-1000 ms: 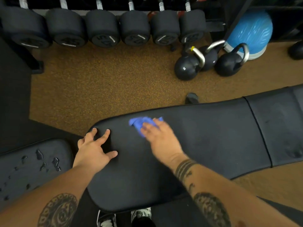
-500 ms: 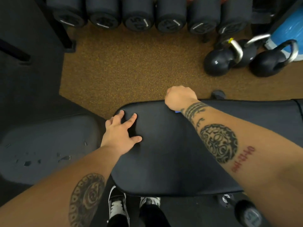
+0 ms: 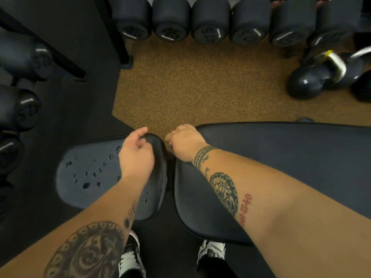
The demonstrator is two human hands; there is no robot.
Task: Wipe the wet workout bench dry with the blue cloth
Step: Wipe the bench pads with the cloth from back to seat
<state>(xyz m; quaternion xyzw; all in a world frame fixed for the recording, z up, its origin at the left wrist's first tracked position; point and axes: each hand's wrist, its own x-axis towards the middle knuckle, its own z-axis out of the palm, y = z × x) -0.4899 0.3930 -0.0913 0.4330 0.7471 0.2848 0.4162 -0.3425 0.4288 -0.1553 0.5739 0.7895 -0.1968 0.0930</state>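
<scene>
While the left hand (image 3: 136, 155) grips the beaded seat pad (image 3: 90, 173), the right hand (image 3: 184, 143) fists the blue cloth (image 3: 171, 146).

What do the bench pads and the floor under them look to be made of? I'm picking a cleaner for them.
Seat pad: looks like smooth black vinyl or faux leather; water sits on it in beads rather than soaking in.
Long pad: apparently the same covering, matte with a faint sheen.
Floor: speckled tan, probably rubber or cork-type gym flooring, going by its granular look.
</scene>
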